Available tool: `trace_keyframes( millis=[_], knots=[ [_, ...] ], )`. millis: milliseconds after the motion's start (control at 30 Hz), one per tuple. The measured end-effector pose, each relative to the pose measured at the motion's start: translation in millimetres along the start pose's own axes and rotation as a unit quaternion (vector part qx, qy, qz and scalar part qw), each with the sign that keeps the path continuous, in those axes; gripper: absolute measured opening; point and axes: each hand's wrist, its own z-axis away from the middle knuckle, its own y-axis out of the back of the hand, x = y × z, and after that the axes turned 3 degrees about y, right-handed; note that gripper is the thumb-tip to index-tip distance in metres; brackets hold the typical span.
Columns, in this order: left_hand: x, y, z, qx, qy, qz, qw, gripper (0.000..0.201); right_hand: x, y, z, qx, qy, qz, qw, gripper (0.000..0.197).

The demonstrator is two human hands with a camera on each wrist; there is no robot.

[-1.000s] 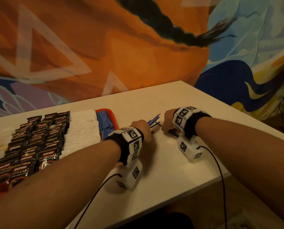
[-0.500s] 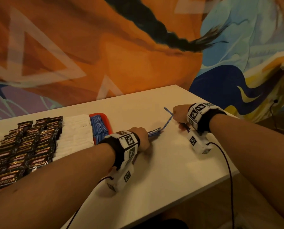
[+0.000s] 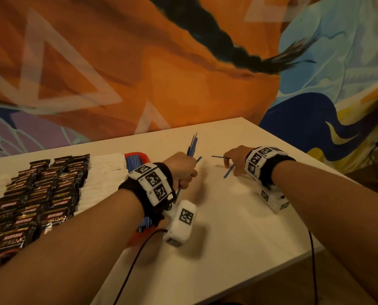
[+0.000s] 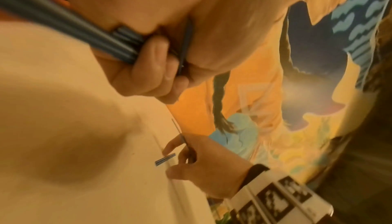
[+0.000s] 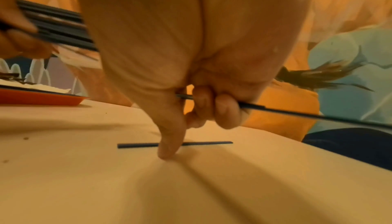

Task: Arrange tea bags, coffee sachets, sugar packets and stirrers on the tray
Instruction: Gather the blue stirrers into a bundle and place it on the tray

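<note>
White table (image 3: 238,227), mid-frame: my left hand (image 3: 181,170) grips a stirrer bundle (image 3: 192,144); right hand (image 3: 236,159) pinches one stirrer, w/ a loose stirrer (image 5: 203,143) lying crosswise under its fingertip, nearest.

Big painted mural (image 3: 161,69) covers the whole wall behind, mostly orange with pale see-through triangles, a dark braid-like streak running across the top toward a feathery tip. Right side turns light blue, then deep navy with yellow swooshes lower down. Bottom left corner goes purple and teal. A plain white table (image 3: 238,249) sits right up against it, corner pointing away to the right. Brownish floor (image 3: 363,179) shows past the table's right edge. Lighting is warm and kinda dim, soft shadows on the tabletop
</note>
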Motion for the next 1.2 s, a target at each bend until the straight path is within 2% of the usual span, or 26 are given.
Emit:
trace_keyframes(
  millis=[67, 133, 200, 300, 400, 500, 567, 667, 767, 833, 900, 967, 1067, 1200],
  knots=[
    [3.1, 3.3, 1.1, -0.011, -0.015, 0.061, 0.998, 0.016, -0.9, 2.9, 1.9, -0.003, 0.005, 0.012, 1.0, 0.015],
    [3.7, 8.0, 1.5, -0.004, -0.035, 0.125, 0.992, 0.02, -1.6, 0.4, 5.6, 0.002, 0.007, 0.025, 1.0, 0.004],
    [2.0, 13.0, -1.3, 0.004, -0.055, 0.19, 0.98, 0.025, -1.0, -5.7, 7.9, 0.007, 0.01, 0.044, 0.999, 0.016],
    [-1.8, 22.0, -2.4, 0.011, -0.073, 0.255, 0.964, 0.023, -6.1, -10.1, 10.9, -0.03, 0.014, 0.075, 0.997, 0.007],
    [-4.5, 31.2, -1.2, -0.005, -0.081, 0.291, 0.953, 0.022, -12.9, -9.4, 15.9, -0.045, 0.013, 0.087, 0.995, 0.01],
    [-4.0, 41.5, 3.5, -0.024, -0.082, 0.341, 0.936, 0.028, -12.2, -7.7, 18.8, -0.031, 0.006, 0.024, 0.999, 0.008],
    [-2.6, 47.1, 7.2, -0.014, -0.094, 0.339, 0.936, 0.03, -14.1, 0.4, 20.6, -0.017, 0.002, -0.057, 0.998, 0.007],
    [-1.6, 52.9, 12.1, -0.001, -0.127, 0.305, 0.944, 0.03, -32.9, 23.2, 24.4, 0.027, 0.024, -0.223, 0.974, 0.011],
    [1.2, 59.0, 15.6, -0.033, -0.154, 0.309, 0.938, 0.032, -62.9, 46.6, 26.3, 0.087, 0.059, -0.402, 0.91, 0.018],
    [4.4, 64.3, 16.8, -0.044, -0.178, 0.333, 0.925, 0.034, -83.8, 59.3, 24.6, 0.118, 0.088, -0.512, 0.846, 0.024],
    [7.4, 68.3, 17.4, -0.026, -0.198, 0.354, 0.914, 0.034, -104.8, 71.3, 23.5, 0.159, 0.117, -0.6, 0.775, 0.024],
    [9.6, 70.7, 17.4, 0.026, -0.211, 0.355, 0.91, 0.031, -123.7, 80.8, 21.5, 0.206, 0.149, -0.657, 0.709, 0.019],
    [9.7, 76.2, 16.5, 0.102, -0.233, 0.332, 0.908, 0.024, -147.5, 86.6, 15.0, 0.254, 0.188, -0.707, 0.633, 0.022],
    [6.1, 85.9, 14.5, 0.104, -0.246, 0.325, 0.907, 0.025, -170.9, 93.4, 10.9, 0.254, 0.212, -0.769, 0.547, 0.025]
  ],
)
